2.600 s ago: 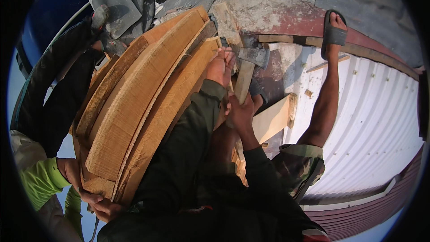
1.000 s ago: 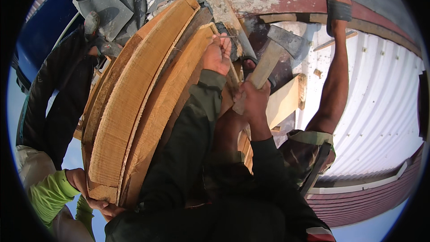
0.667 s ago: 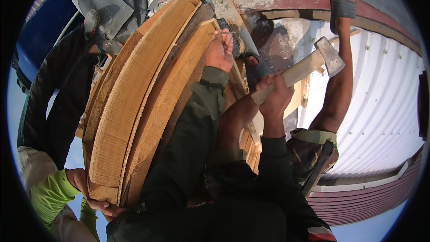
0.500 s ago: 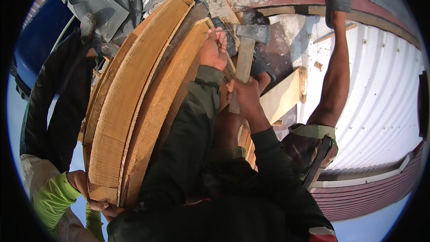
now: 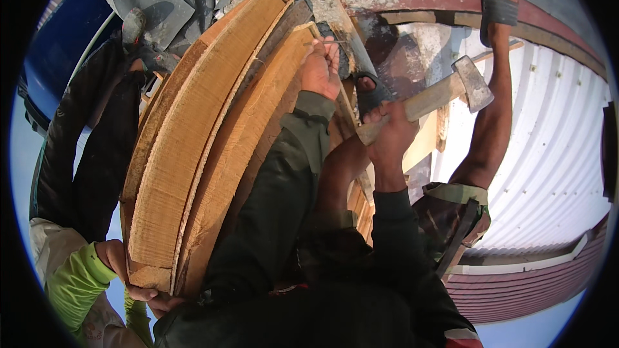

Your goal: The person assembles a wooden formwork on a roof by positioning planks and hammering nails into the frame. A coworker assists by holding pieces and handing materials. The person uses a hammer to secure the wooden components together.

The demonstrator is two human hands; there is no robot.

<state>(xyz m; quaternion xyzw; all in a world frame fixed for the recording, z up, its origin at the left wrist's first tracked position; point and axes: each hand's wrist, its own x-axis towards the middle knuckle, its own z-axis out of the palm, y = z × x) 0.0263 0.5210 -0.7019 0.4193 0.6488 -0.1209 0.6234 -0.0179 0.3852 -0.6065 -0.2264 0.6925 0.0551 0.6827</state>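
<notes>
My left hand (image 5: 320,72) pinches a thin nail (image 5: 334,42) at the upper end of a long wooden beam (image 5: 225,164). The nail sticks out sideways past the fingertips; whether its point is in the wood is hidden. A hatchet (image 5: 425,99) is gripped in my right hand (image 5: 392,140), closed low on its wooden handle. Its grey metal head slants up and to the right, apart from the nail. Left of that beam stands a curved stack of thick planks (image 5: 187,135).
At the left, a co-worker's hand (image 5: 147,294) with a lime-green sleeve (image 5: 80,274) holds the planks' lower end. A blue barrel (image 5: 64,45) is behind that person. White corrugated sheeting (image 5: 541,135) spreads at the right, under my outstretched leg (image 5: 487,109). Dark sheets (image 5: 155,0) lie at the top.
The hatchet has swung away from the nail, right and slightly down, its head now tilted outward. My left hand keeps its pinch at the beam's end. The whole view has shifted slightly.
</notes>
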